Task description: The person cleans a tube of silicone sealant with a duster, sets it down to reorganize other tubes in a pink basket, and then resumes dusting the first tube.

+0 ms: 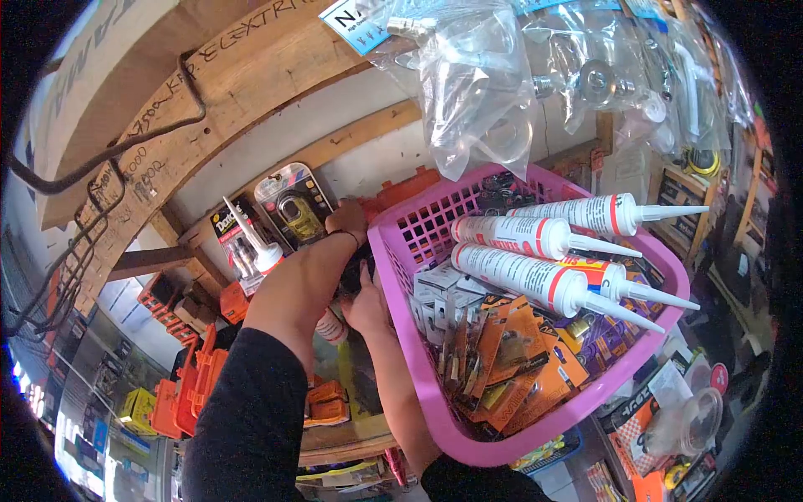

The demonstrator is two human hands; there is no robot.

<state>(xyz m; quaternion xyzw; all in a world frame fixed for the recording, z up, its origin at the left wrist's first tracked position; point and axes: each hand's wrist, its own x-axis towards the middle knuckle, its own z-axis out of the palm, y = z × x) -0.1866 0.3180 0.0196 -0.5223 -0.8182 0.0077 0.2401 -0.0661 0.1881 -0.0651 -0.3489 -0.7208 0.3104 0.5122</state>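
Observation:
My left hand [347, 219] reaches to the back of the shelf, beside a blister pack with a yellow tool [294, 205]; its fingers are mostly hidden. Just below, my right hand [365, 303] is at a dark object [355, 272] that I cannot make out, with a finger pointing up along it. A pink basket [401, 335] stands right of both hands. White sealant tubes [510, 237] and orange packets [514, 368] fill it. Another tube with a white nozzle [264, 251] stands left of my left forearm, and a tube end [331, 326] shows between my forearms.
Clear bags with metal fittings [477, 84] hang at the top from a wooden beam [251, 58]. Bent metal hooks [109, 155] hang at the left. Open orange cases [196, 385] and a yellow box [139, 412] sit lower left. Clear plastic cups [694, 418] are lower right.

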